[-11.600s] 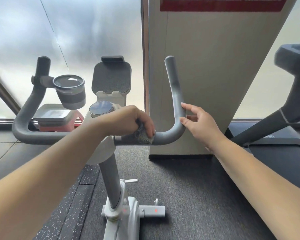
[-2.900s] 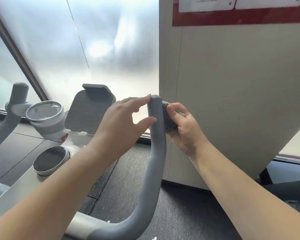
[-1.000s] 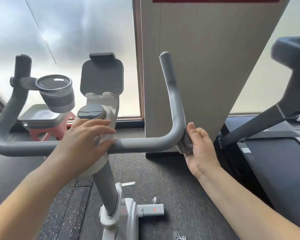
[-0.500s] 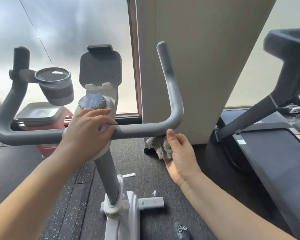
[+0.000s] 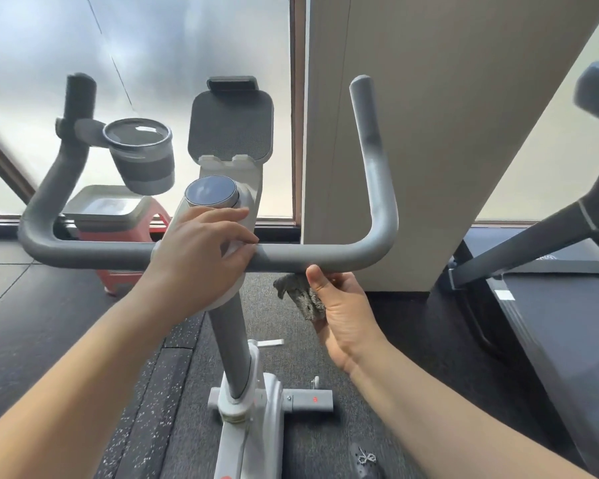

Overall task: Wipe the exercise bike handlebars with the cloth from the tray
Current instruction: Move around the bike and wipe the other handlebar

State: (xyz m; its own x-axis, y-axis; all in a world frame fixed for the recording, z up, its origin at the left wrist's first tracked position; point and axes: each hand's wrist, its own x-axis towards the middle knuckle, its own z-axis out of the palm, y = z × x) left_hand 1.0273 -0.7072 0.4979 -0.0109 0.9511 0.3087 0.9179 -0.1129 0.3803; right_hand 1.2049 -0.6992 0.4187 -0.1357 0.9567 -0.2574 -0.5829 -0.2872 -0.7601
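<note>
At the bottom edge, both forearms come in from the lower corners, angled up and inward toward the bar. Right hand sits palm-up under the crossbar, wrist bent back; thumb tip touches the underside of the handlebars, the other fingers are curled round the grey cloth. Cloth is bunched, pinned against the palm, hanging just left of the thumb and just below the bar; whether it touches the bar I cannot tell. Left hand rests palm-down over the bar's centre where it meets the white stem. Its fingers are slightly spread and gently bent, lying over the top of the bar and stem housing, pointing right, not clamped. Fingertips of the two hands are near but apart.

Just beyond the left fingers: round dial, then the grey tablet holder. Left of them, cup holder on the left upright. Farther back, below the cup holder, tray on a red stool. Right of the right hand: treadmill.
</note>
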